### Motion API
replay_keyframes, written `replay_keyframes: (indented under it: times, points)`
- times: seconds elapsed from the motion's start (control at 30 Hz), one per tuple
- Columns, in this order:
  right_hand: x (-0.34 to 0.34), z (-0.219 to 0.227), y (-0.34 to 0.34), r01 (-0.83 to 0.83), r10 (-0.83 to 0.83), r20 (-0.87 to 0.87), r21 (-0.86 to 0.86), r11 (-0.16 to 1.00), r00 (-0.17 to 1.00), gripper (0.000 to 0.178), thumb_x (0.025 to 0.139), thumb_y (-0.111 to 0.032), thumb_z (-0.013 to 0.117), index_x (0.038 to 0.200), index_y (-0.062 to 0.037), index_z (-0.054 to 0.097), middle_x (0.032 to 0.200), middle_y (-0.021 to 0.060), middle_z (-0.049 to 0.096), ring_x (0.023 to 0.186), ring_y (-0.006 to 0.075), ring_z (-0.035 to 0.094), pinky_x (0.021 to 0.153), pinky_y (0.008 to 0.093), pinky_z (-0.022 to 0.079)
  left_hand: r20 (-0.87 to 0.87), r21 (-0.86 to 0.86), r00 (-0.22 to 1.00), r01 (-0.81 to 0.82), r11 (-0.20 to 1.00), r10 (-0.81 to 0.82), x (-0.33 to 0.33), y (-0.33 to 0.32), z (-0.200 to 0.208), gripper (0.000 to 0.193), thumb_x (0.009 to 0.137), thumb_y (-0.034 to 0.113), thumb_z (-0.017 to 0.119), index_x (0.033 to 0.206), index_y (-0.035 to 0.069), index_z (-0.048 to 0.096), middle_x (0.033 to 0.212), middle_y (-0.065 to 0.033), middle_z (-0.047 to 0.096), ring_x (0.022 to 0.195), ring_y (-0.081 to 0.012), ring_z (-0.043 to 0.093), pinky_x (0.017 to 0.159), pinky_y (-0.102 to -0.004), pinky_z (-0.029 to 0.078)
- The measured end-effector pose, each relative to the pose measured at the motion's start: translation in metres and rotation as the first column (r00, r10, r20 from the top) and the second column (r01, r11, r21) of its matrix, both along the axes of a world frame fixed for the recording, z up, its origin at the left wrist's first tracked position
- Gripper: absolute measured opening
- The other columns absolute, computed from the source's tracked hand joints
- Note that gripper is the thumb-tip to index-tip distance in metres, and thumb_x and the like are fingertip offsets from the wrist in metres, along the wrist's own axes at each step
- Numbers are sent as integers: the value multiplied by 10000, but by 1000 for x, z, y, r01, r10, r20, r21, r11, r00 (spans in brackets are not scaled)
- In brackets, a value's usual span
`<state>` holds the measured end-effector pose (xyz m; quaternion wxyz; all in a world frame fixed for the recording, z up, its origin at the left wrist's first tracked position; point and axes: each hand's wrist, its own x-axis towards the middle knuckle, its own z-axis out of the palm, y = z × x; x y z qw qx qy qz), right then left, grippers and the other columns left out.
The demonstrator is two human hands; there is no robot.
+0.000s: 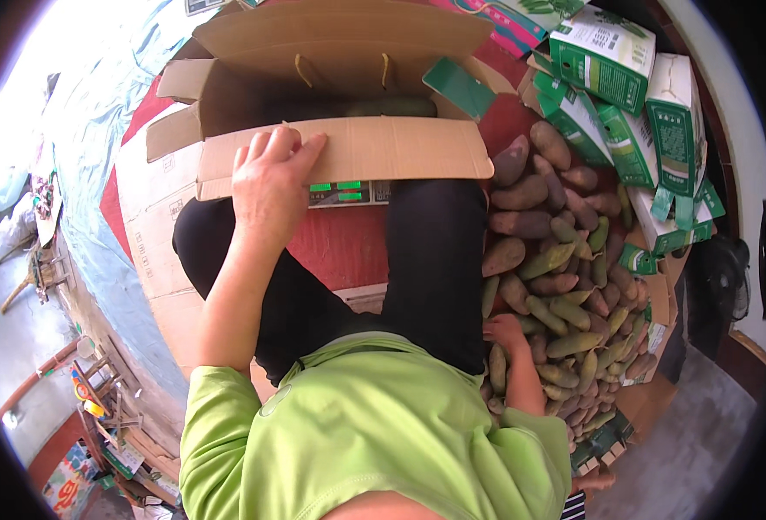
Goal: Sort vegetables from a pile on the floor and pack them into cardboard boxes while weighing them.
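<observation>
My left hand (pixel 272 169) is closed over the top edge of the near flap (pixel 391 149) of an open brown cardboard box, fingers bent and thumb to the right. The box (pixel 348 39) has two yellow cord loops on its far inner side. Inside it, a dark greenish long shape (pixel 391 107) shows above the flap. Beside my right thigh, my right hand (pixel 506 331) reaches to the edge of a heap of long root vegetables (pixel 565 303), some green, some reddish brown. Its fingers are partly hidden, so I cannot tell whether it grips one.
Below the flap, a scale (pixel 348 195) with a green-lit display shows between my knees. Green-and-white cartons (pixel 604 65) are stacked at the far right. Flattened cardboard (pixel 153 234) and a pale blue sheet (pixel 97 199) lie on the left. Another person's striped clothing (pixel 573 506) shows at lower right.
</observation>
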<state>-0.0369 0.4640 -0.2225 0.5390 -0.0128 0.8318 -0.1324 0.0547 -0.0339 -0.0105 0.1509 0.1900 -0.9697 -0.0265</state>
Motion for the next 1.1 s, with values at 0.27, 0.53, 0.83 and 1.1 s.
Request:
replay_keyframes:
  times: [0.27,0.53,0.83,1.1]
  points:
    - [-100,168,-54,442,-577,-114,-531,723,809,352,747,-170,718,1043,10,656,914,16,663,802,107,593,728,247,462,-35,-41,996,80,996,-81,-5,3,-3,337,721,99,593,1051,117,657,858,-27,527,849,-222,543,729,-353,441]
    - [-153,292,-215,18,-310,-194,-823,568,931,481,742,-218,716,1114,68,606,1005,70,647,903,123,586,829,254,449,-75,-102,989,118,988,-126,0,7,-6,348,698,109,600,1043,69,619,839,-25,493,792,-200,526,700,-329,441]
    - [-156,240,-399,-347,155,-333,-658,668,930,359,714,-264,743,892,44,701,771,67,653,743,120,579,682,256,450,-43,-17,996,79,997,-80,-2,10,-4,346,722,87,575,1060,102,651,856,-24,526,848,-225,545,742,-364,453]
    - [-152,212,-427,-619,90,-758,-450,644,645,441,802,-428,637,1050,-66,677,952,154,691,918,327,654,816,432,509,-18,-93,999,40,995,-41,-7,-3,-6,308,734,123,575,1022,187,662,854,-9,518,838,-221,542,705,-360,439]
